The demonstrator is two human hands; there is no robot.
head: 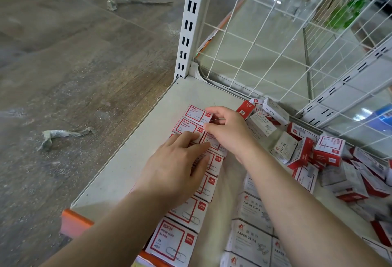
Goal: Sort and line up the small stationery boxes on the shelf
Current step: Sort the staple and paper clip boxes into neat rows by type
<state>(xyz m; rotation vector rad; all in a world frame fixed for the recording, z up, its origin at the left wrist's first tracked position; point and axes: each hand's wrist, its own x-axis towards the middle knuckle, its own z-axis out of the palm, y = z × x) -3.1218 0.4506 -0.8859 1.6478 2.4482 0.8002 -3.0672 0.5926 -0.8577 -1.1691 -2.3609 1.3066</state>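
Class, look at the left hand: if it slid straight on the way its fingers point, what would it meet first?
The left hand points up the red-framed row toward the right hand. It would probably meet that hand's fingers first, though depth is hard to judge.

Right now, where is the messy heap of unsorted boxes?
The heap of unsorted boxes lies on the shelf's right side, against the wire mesh back, beyond the right hand.

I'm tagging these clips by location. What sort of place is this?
Most likely a shop aisle, perhaps a stationery store. A white metal shelf with slotted uprights and a wire mesh back holds many identical retail boxes of paper clips and staples.
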